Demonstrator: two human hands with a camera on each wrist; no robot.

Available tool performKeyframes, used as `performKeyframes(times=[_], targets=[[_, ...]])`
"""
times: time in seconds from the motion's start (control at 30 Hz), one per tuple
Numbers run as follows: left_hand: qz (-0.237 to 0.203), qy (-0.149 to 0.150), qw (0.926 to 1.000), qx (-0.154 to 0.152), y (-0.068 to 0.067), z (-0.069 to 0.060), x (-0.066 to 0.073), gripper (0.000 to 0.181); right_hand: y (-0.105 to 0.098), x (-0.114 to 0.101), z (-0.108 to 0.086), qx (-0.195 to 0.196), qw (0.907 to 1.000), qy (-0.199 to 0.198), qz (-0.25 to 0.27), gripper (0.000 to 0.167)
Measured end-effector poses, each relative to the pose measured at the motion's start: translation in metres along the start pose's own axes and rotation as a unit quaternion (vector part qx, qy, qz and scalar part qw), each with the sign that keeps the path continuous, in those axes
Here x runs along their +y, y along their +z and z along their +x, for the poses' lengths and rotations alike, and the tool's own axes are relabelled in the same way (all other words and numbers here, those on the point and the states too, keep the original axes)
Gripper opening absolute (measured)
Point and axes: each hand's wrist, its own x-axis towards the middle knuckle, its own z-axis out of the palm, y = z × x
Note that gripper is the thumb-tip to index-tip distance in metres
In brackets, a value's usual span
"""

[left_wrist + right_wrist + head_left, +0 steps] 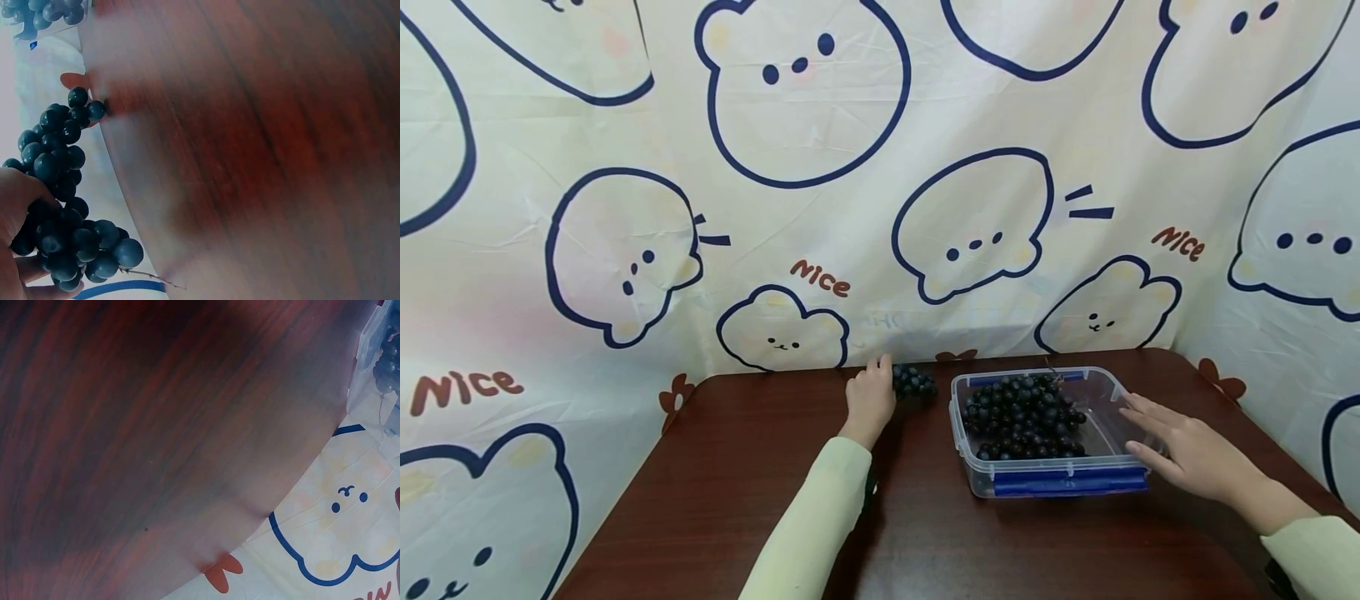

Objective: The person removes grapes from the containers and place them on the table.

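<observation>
A small bunch of dark grapes (913, 382) is held in my left hand (870, 398) near the table's far edge. In the left wrist view the thumb and fingers (15, 206) curl about that bunch (53, 165), and a thin bare stem sticks out at its lower end. Right of it stands a clear plastic container (985, 482) without a lid over it. More dark grapes (1026, 417) fill its left and middle part. Fingers fairly straight, my right hand (1198, 454) lies at the container's right side; whether every finger touches it is hard to tell.
The brown wooden table (737, 500) ends at a cartoon-printed cloth (865, 217) hanging behind and at both sides. A blue clip (1067, 482) runs along the container's near side. The right wrist view shows mostly tabletop (137, 437), with the container's corner (365, 369) at upper right.
</observation>
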Motion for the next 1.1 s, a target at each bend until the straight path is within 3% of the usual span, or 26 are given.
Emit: performKeyframes(times=[0.37,0.73,1.1], targets=[[-0.015,-0.044,0.9945,-0.094,-0.0015,0.0006,-0.0054,0.033,-0.0011,0.0003,-0.0012,-0.001,1.0,-0.001,0.0,0.05],[-0.02,-0.034,0.9911,-0.127,0.0,0.0023,-0.0035,0.044,0.0001,0.0001,-0.0022,0.005,1.0,0.0,-0.007,0.049],[-0.015,-0.019,0.9891,-0.145,0.0023,0.0008,-0.0035,0.048,0.0011,0.0011,-0.0011,0.021,0.9995,-0.024,-0.008,0.048]])
